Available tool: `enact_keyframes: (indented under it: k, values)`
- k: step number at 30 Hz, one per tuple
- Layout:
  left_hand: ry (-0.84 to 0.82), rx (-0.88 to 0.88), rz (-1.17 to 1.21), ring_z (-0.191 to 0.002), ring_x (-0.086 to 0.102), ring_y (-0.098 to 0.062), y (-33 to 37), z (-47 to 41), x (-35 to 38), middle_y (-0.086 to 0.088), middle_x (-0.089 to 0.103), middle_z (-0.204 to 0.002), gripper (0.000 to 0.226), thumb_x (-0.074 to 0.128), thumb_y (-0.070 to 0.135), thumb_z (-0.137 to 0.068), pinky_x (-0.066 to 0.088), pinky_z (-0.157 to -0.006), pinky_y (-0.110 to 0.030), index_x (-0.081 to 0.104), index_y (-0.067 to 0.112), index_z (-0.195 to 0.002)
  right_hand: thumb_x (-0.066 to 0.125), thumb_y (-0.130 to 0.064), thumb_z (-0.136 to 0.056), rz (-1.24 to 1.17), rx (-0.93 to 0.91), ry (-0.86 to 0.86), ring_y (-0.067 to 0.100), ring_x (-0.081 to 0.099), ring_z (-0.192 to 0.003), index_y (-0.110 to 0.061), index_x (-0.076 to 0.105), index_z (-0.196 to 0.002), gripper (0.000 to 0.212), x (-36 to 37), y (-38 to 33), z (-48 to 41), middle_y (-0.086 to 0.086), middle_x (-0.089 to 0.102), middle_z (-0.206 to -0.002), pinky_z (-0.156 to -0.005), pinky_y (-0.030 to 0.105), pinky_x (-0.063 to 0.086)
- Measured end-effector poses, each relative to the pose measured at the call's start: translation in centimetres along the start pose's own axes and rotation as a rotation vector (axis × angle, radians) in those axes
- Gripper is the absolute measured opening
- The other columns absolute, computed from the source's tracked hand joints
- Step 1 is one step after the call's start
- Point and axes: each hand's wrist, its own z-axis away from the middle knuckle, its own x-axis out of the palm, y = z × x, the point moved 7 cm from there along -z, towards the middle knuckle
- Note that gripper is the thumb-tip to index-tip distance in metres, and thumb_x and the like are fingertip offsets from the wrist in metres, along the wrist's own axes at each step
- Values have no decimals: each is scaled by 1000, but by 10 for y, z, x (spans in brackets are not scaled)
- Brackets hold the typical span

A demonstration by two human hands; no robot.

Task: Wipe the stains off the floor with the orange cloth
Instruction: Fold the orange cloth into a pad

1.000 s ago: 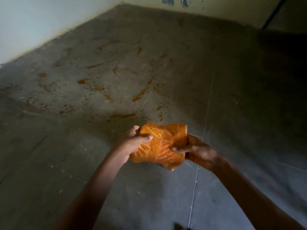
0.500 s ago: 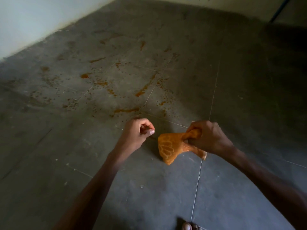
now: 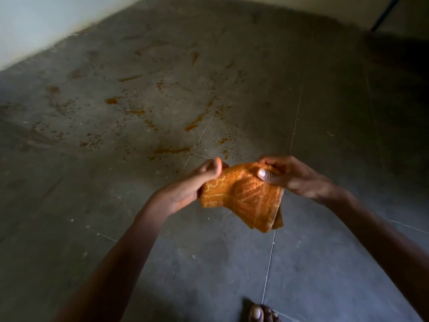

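**Cloth in both hands, floor not yet wiped**

The floor (image 3: 325, 112) fills nearly the whole frame: dark grey tiles, dull and dusty, split by thin pale grout lines (image 3: 294, 126). A pale wall (image 3: 46, 24) runs along the upper left and across the top edge. The right side of the room falls into deep shadow. In the upper right corner there is a thin blue bar (image 3: 383, 13), too small for me to name.

The stains (image 3: 192, 125) spread over the left and centre of the frame, above my hands: orange-brown streaks, smears and a wide spray of fine specks. None of them looks rubbed or thinned, so I judge that the wiping has not begun and the whole patch is left to do.

Both my arms reach out to centre frame. The orange cloth (image 3: 246, 198) hangs in the air between my hands, clear of the floor, bunched into a loose wedge with a woven pattern. My left hand (image 3: 185, 191) holds its left edge, fingers (image 3: 213, 166) curled round it. My right hand (image 3: 294, 177) pinches the upper right corner, with the thumb pressed on the front. I seem to be shaping the cloth into a pad before going down to the nearest streaks.

My bare toes (image 3: 262, 313) show at the bottom edge, just right of centre.
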Motion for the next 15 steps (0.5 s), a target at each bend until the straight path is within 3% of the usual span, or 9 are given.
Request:
enact_keyframes:
  k: [2, 4, 7, 10, 12, 15]
  values:
    - [5, -128, 72, -111, 66, -20, -10, 1, 2, -5, 70, -118, 63, 44, 69, -85, 54, -94, -41, 61, 21, -123, 61, -68, -80, -33, -14, -33, 29, 69, -87, -8, 68, -104, 65, 3, -4, 1, 15, 68, -94, -73, 38, 59]
    - [40, -163, -97, -107, 68, -16, -15, 0, 1, 0, 73, -112, 49, 47, 64, -88, 53, -91, -35, 66, 28, -115, 63, -68, -78, 17, -9, -38, 22, 71, -88, -12, 69, -105, 62, 4, -5, 1, 9, 70, -95, -73, 32, 61]
    - [223, 83, -146, -98, 67, -15, -3, -4, -10, 3, 73, -101, 25, 69, 34, -86, 52, -82, -22, 70, 26, -110, 69, -65, -75, 213, 61, -34, 9, 70, -92, -22, 69, -110, 55, 3, -1, 4, -4, 71, -100, -77, 29, 61]
    - [355, 300, -175, -80, 61, -11, 16, -2, -16, -4, 67, -86, 29, 72, 4, -83, 47, -71, -17, 70, 16, -109, 80, -36, -80, 459, 128, 2, 7, 66, -101, -24, 62, -126, 51, 3, 7, 7, -7, 68, -114, -85, 24, 57]
    - [399, 333, -498, -84, 63, -12, 27, -2, -7, -3, 70, -91, 35, 76, 6, -79, 45, -74, -20, 71, 21, -110, 78, -26, -84, 548, 215, -94, 16, 64, -107, -24, 59, -129, 49, 15, 20, 7, -2, 67, -119, -89, 31, 55]
    - [537, 397, -979, -87, 62, -9, 41, 7, 12, 9, 68, -94, 24, 77, 23, -79, 44, -73, -24, 72, 26, -103, 72, -20, -84, 578, 346, -259, 22, 64, -109, -31, 55, -122, 44, 33, 30, 12, 0, 67, -119, -91, 39, 54]
